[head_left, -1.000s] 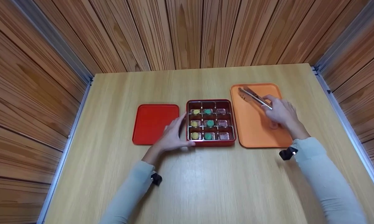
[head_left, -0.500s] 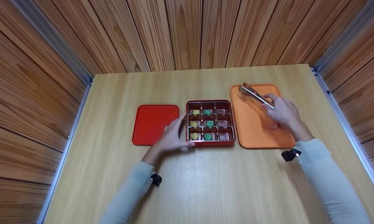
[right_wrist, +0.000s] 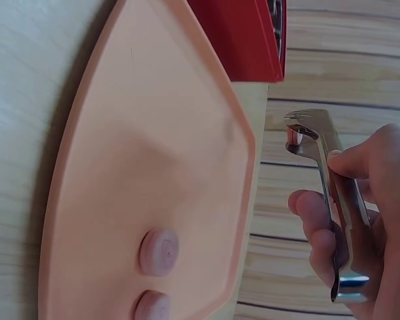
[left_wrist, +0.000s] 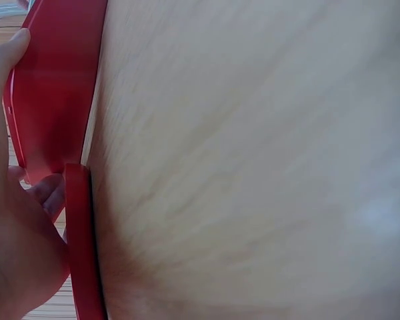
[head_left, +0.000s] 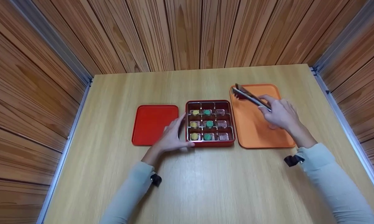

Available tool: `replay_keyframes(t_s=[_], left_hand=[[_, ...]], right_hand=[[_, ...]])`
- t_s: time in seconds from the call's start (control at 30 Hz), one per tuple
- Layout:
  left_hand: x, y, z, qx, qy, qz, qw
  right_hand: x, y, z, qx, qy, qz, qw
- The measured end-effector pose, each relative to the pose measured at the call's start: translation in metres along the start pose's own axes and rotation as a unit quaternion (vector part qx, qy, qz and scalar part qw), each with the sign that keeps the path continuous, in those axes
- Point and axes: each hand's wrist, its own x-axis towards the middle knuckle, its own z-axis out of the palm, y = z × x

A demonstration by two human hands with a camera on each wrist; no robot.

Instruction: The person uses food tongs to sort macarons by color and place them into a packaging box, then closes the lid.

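Observation:
My right hand [head_left: 280, 113] holds metal tongs [head_left: 252, 97] above the orange tray [head_left: 252, 137]. In the right wrist view, a small pink round piece [right_wrist: 294, 137] is pinched between the tong tips. Left of the tray sits a red box [head_left: 213, 144] with a divided plastic liner. Yellow round pieces [head_left: 194, 136] occupy its left column and green round pieces [head_left: 209, 123] its middle column; the right column shows bare liner. My left hand [head_left: 169, 137] rests at the box's near left corner, thumb on the front wall, fingers extended along the left side.
A red lid [head_left: 152, 124] lies on the table left of the box, partly under my left hand. Two more pink round pieces [right_wrist: 159, 252] lie on the tray, below my right hand. Wood-panelled walls [head_left: 187, 34] stand around the table [head_left: 211, 186].
The tongs have narrowed and risen off the tray with a pink round piece, and their tips have shifted left. My left hand and the box have stayed in place.

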Motion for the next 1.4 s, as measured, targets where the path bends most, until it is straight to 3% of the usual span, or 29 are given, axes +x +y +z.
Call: replay_keyframes(t_s=[0.67, 1.4], left_hand=[[0.002, -0.001, 0.001, -0.006, -0.002, 0.011, 0.9999], [0.001, -0.001, 0.0, -0.001, -0.005, -0.008, 1.0]], right_hand=[[-0.017, -0.037, 0.014, -0.047, 0.044, -0.107, 0.992], [-0.016, -0.038, 0.03, -0.043, -0.005, -0.092, 0.995]])
